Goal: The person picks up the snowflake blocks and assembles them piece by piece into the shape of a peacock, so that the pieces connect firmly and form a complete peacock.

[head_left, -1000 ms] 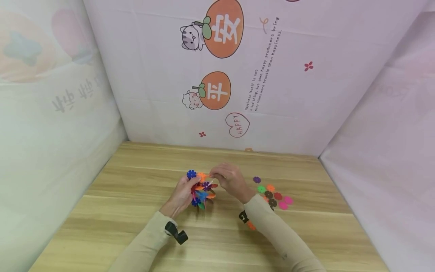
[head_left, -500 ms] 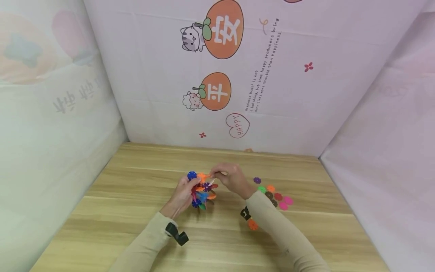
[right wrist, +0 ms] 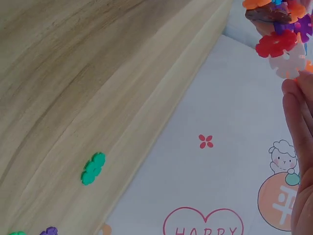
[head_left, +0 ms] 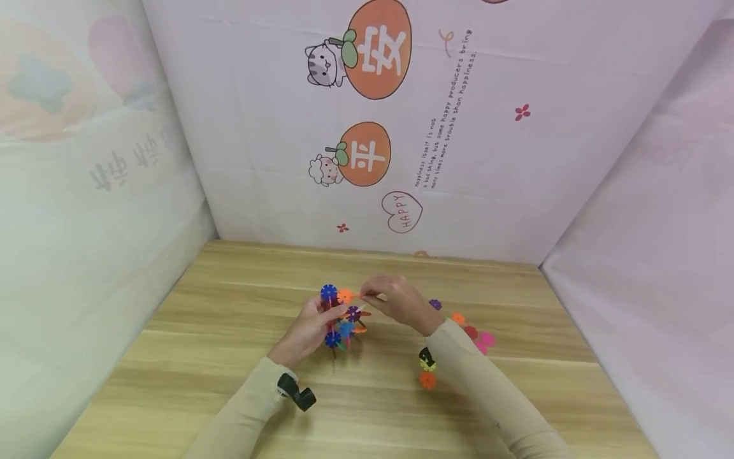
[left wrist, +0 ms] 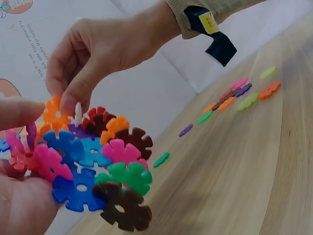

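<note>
My left hand [head_left: 306, 328] grips a cluster of interlocked flower-shaped plastic discs [left wrist: 80, 188] in many colours, held above the table. Its thumb lies across the cluster's near side, and the other fingers are partly hidden behind it. At the cluster's upper edge, my right hand [head_left: 401, 306] pinches an orange disc [left wrist: 54, 115] between thumb and forefinger. Another orange disc [head_left: 345, 296] sits beside a blue disc [head_left: 329, 292] at the top. Near the right fingertips, a white disc [right wrist: 288, 63] and a red disc [right wrist: 276, 45] stick out of the cluster.
Loose discs lie on the wooden table [head_left: 241, 287] to the right, among them a pink one [head_left: 487, 340], a purple one [head_left: 435, 305] and an orange one [head_left: 427, 380]. My right forearm hides some. A green disc [right wrist: 93, 169] lies apart. Printed cloth walls [head_left: 275, 191] surround the table.
Both hands and the cluster have shifted slightly right, and the cluster has turned a little in the left hand. The right forearm has moved right, uncovering a yellow disc and covering others.
</note>
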